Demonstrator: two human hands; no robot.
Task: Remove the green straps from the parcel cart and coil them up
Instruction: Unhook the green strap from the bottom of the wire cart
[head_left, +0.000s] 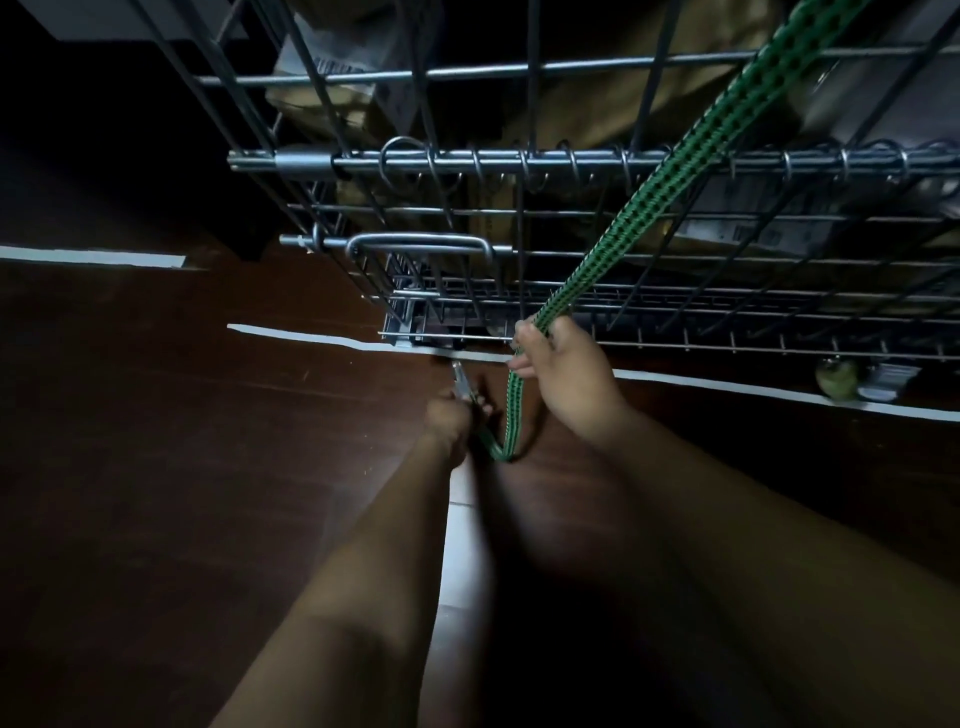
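Right grip (566, 374) clenched round the green strap (639, 208), fingers curled over it just in front of the cart's bottom edge. Left grip (452, 415) lower and a bit nearer to me, closed on the strap's end. The metal hook (461, 382) pokes up out of that fist, pointing toward the cart (519, 161).

Strap comes down on a slant from the top right corner, crossing in front of the cart's wire side, and looks pulled straight to my right grip. Its far end is out of frame, can't tell what it's fixed to. Below the right grip it hangs in a short slack U between both hands, with the bottom of the loop above the floor (156, 415); can't tell if it touches.

Cart is a wire cage with a thick horizontal bar with wire rings on it and a metal loop handle (421, 241) lower down on the left. Brown parcels (597, 104) are inside behind the wires, dim.

Floor is dark brown, with a white tape line (311, 338) running along under the cart's lower edge, just beyond both hands. Both forearms bare, reaching forward and down. Lighting low, edges blurry
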